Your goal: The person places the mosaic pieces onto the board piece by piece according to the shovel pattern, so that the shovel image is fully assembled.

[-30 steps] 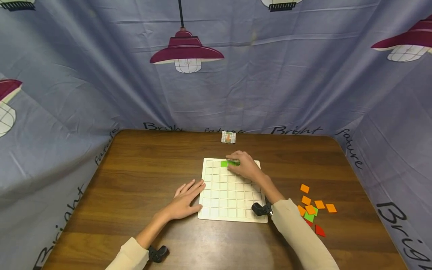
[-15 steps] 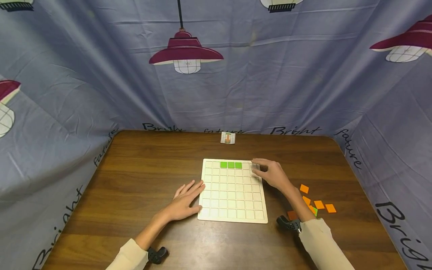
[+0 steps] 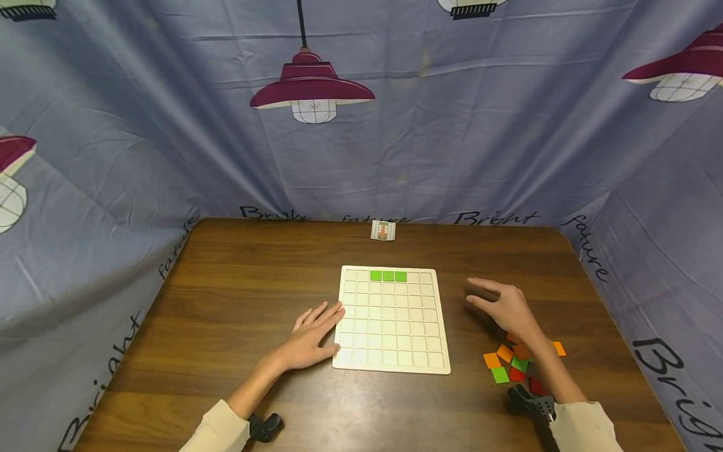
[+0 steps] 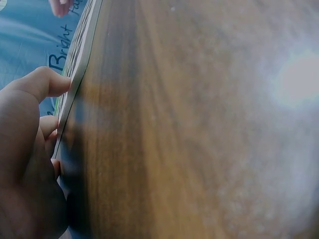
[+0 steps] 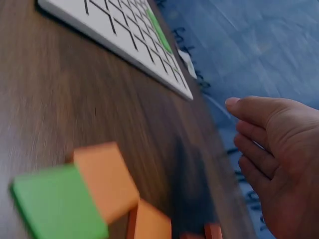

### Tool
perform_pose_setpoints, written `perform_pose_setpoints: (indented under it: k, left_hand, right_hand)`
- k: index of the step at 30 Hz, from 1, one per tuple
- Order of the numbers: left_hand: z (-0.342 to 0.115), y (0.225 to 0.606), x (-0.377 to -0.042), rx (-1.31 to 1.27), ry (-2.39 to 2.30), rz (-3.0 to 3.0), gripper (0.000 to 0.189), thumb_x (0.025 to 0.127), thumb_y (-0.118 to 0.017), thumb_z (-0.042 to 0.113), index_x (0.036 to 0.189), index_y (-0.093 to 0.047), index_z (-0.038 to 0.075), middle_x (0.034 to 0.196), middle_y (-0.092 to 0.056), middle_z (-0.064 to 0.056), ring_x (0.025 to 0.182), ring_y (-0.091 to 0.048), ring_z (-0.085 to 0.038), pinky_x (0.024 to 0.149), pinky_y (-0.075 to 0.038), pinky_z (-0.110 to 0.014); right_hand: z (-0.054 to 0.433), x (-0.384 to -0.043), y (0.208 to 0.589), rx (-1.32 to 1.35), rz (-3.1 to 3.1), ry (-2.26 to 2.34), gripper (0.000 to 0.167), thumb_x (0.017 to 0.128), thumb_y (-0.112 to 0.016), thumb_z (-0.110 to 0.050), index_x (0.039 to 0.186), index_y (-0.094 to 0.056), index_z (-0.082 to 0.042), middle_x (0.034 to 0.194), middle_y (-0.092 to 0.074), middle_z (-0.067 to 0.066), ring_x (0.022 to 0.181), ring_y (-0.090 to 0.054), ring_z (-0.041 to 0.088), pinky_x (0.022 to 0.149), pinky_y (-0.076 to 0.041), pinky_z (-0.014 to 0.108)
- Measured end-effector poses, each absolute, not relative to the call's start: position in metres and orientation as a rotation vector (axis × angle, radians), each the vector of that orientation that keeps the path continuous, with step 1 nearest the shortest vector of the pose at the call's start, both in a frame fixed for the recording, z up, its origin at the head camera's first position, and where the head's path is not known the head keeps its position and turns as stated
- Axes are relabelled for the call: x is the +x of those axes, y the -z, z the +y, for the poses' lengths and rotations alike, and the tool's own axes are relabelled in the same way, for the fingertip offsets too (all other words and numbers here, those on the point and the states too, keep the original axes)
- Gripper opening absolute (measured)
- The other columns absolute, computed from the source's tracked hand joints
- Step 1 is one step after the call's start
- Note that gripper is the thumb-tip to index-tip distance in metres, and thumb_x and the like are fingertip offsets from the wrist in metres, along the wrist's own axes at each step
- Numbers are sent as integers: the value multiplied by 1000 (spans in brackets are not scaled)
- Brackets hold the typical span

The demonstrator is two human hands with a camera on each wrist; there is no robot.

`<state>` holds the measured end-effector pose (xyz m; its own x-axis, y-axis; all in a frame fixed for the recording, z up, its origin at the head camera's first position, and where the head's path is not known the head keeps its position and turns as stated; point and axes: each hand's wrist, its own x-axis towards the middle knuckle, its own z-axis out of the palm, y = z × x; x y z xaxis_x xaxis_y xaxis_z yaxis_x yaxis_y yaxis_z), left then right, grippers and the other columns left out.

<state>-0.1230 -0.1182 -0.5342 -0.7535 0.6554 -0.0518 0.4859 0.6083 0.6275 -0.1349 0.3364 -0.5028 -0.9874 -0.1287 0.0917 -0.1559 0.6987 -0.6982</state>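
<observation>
A white grid board (image 3: 390, 320) lies on the table, with three green square tiles (image 3: 388, 276) side by side in its far row. My left hand (image 3: 307, 339) rests at the board's left edge, fingers spread and fingertips touching it; the left wrist view shows the thumb (image 4: 50, 82) against that edge. To the right of the board, my right hand (image 3: 506, 309) hovers over the table with nothing between thumb and fingers. Loose tiles lie below it: an orange tile (image 3: 492, 360), a green tile (image 3: 499, 375), a red tile (image 3: 516, 375) and several others, partly hidden by the forearm.
A small card (image 3: 383, 230) printed with a coloured grid pattern lies at the table's far edge. The wooden table (image 3: 254, 270) is bordered by a blue-grey curtain (image 3: 452, 138) with lamp prints and lettering. Black cameras (image 3: 265, 427) sit on both wrists.
My right hand has left the green tiles at the board's far row and moved right, above the loose tiles. The left hand stays at the board's left edge.
</observation>
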Motion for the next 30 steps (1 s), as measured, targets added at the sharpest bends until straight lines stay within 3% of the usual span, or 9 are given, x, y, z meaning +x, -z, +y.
perform_pose_setpoints:
  k: [15,30]
  left_hand:
    - [-117,535,-122,929,-882,2584,73,95,-57,29,158,-29,5,164,-22,-10,149,-12,-37,113,-4,-62]
    - [-117,535,-123,910,-863,2581,73,95,-57,30,158,-28,7,164,-21,-8,150,-11,-35,114,-4,-61]
  right_hand:
    - [398,-99,518,-38,-2900,-1097,54,91,-74,-33,133,-64,-1,130,-59,30,119,-51,53,90,-40,67]
    - [413,-95,521,15,-2927,-1011,44,90,-75,-22,125,-67,3,126,-61,29,116,-53,52,89,-40,67]
